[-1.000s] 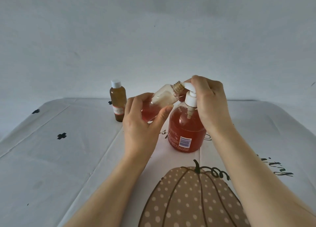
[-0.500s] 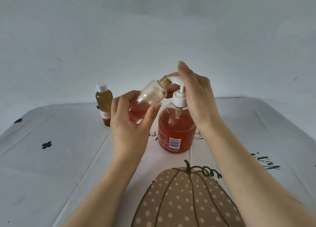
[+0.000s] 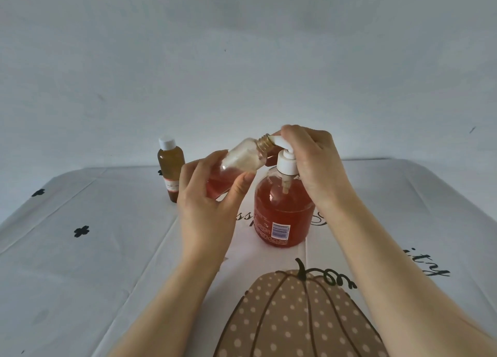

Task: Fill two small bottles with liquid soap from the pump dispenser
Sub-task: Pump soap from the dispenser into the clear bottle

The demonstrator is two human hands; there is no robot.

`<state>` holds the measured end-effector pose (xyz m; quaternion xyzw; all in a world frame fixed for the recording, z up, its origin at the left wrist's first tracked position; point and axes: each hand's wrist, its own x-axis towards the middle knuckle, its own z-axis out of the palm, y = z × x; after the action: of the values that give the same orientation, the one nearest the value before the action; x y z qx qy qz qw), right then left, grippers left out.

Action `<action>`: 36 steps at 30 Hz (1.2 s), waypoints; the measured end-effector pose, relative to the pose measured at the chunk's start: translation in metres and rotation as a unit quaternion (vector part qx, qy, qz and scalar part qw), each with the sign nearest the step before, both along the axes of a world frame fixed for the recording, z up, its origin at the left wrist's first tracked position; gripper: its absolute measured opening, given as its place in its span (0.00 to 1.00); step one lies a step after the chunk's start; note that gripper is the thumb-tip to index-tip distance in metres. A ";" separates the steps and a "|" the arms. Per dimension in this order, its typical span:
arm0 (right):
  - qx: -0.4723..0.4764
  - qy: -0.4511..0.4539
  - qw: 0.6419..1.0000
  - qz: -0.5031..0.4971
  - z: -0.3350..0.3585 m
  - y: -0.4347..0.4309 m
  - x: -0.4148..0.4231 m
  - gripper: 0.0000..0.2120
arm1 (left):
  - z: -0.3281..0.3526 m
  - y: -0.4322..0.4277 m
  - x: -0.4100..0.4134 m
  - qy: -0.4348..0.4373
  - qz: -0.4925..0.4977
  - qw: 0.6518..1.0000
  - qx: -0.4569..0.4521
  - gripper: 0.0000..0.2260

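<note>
Reddish-orange liquid soap (image 3: 295, 216) fills most of the pump dispenser (image 3: 269, 192), which stands upright on the desk (image 3: 80, 276) just beyond a big dotted pumpkin print (image 3: 295, 316) on the white tablecloth (image 3: 403, 195). A barcode label (image 3: 281, 230) faces the person on the dispenser's lower wall.

The right hand (image 3: 314, 165) sits on top of the white pump head (image 3: 285, 155), its fingers bent down over the head, so that grip is closed on the pump. The thumb is hidden behind the hand.

The left hand (image 3: 204, 203) holds the small clear bottle (image 3: 242, 157) in the air, just left of the dispenser's neck. Its grip is clamped round the bottle's lower half, thumb on the near side and fingers wrapped behind. The bottle is tilted, base down to the left and open threaded neck (image 3: 264, 142) up to the right, meeting the white spout (image 3: 277, 141). From here the spout tip seems to sit right at the mouth, but I cannot tell whether it goes inside. Some of the same reddish soap lies pooled in the bottle's low end; the upper part looks pale and cloudy.

Well off to the left, near the desk's far edge, a small amber bottle (image 3: 171, 173) stands upright with a white cap (image 3: 166, 142) screwed on and a pale label (image 3: 172, 186) round its lower part. Small black clover marks (image 3: 81, 231) dot the cloth on that side, and a plain pale wall (image 3: 242, 60) rises behind the desk.
</note>
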<state>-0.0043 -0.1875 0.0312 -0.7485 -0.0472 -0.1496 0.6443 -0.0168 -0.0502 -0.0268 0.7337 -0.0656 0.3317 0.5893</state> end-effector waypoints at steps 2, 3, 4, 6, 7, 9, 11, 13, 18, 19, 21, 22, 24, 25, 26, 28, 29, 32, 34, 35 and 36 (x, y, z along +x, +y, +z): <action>-0.017 -0.005 1.000 -0.009 -0.001 0.002 -0.001 0.21 | -0.001 0.000 -0.001 -0.003 0.000 1.000 0.000 0.25; -0.021 -0.007 1.000 -0.012 0.000 0.003 -0.002 0.21 | -0.002 0.000 -0.001 -0.008 0.001 1.000 0.000 0.25; -0.022 -0.008 1.000 -0.011 0.001 0.002 -0.003 0.19 | -0.003 0.000 -0.001 -0.014 0.003 1.000 -0.002 0.24; -0.017 -0.001 1.000 -0.001 0.000 0.001 -0.004 0.18 | -0.006 -0.002 -0.001 -0.020 0.010 1.000 -0.005 0.23; -0.007 0.001 1.000 0.001 0.000 0.000 -0.004 0.18 | -0.008 -0.002 0.000 -0.024 0.015 1.000 0.000 0.24; 0.017 0.001 1.000 -0.004 0.000 0.001 -0.005 0.17 | -0.012 -0.003 0.002 -0.029 0.026 0.999 0.022 0.24; 0.024 -0.005 1.000 -0.012 0.001 0.003 -0.005 0.17 | -0.016 -0.002 0.005 -0.034 0.032 0.998 0.034 0.23; 0.012 -0.018 1.000 -0.019 0.003 0.004 -0.005 0.19 | -0.017 -0.002 0.007 -0.046 0.037 0.997 0.040 0.23; 0.019 -0.013 1.000 -0.019 0.004 0.006 -0.006 0.20 | -0.020 -0.002 0.010 -0.062 0.036 0.996 0.051 0.22; 0.024 -0.013 1.000 -0.015 0.004 0.006 -0.007 0.20 | -0.020 -0.002 0.011 -0.064 0.037 0.996 0.053 0.22; 0.029 -0.013 0.999 -0.010 0.004 0.006 -0.007 0.18 | -0.022 -0.002 0.012 -0.066 0.040 0.995 0.056 0.22; 0.030 -0.013 0.999 -0.008 0.004 0.005 -0.007 0.18 | -0.022 -0.002 0.012 -0.068 0.042 0.995 0.056 0.22; 0.033 -0.011 0.999 -0.004 0.004 0.005 -0.008 0.17 | -0.022 -0.002 0.012 -0.071 0.043 0.995 0.058 0.22; 0.036 -0.011 0.999 -0.001 0.004 0.005 -0.008 0.17 | -0.022 -0.002 0.012 -0.071 0.044 0.995 0.059 0.22; 0.040 -0.012 0.999 -0.001 0.004 0.005 -0.008 0.18 | -0.022 -0.002 0.012 -0.070 0.045 0.995 0.061 0.22; 0.045 -0.013 0.999 -0.005 0.005 0.006 -0.008 0.18 | -0.022 -0.003 0.013 -0.067 0.047 0.994 0.065 0.22; 0.048 -0.012 0.999 -0.005 0.005 0.006 -0.009 0.17 | -0.022 -0.003 0.013 -0.066 0.048 0.995 0.064 0.22; 0.058 -0.005 0.998 0.008 0.007 0.005 -0.009 0.17 | -0.021 -0.002 0.012 -0.073 0.055 0.993 0.070 0.22; 0.058 0.004 0.998 0.016 0.007 0.004 -0.009 0.17 | -0.021 -0.002 0.011 -0.075 0.055 0.993 0.071 0.21; 0.055 0.008 0.998 0.020 0.008 0.003 -0.008 0.17 | -0.022 -0.002 0.011 -0.073 0.055 0.993 0.069 0.21; 0.047 0.010 0.999 0.023 0.007 0.002 -0.008 0.17 | -0.023 -0.001 0.011 -0.070 0.053 0.994 0.068 0.22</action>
<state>-0.0118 -0.1857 0.0384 -0.7176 -0.0514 -0.1294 0.6824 -0.0053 -0.0517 -0.0497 0.7495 -0.0896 0.4078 0.5137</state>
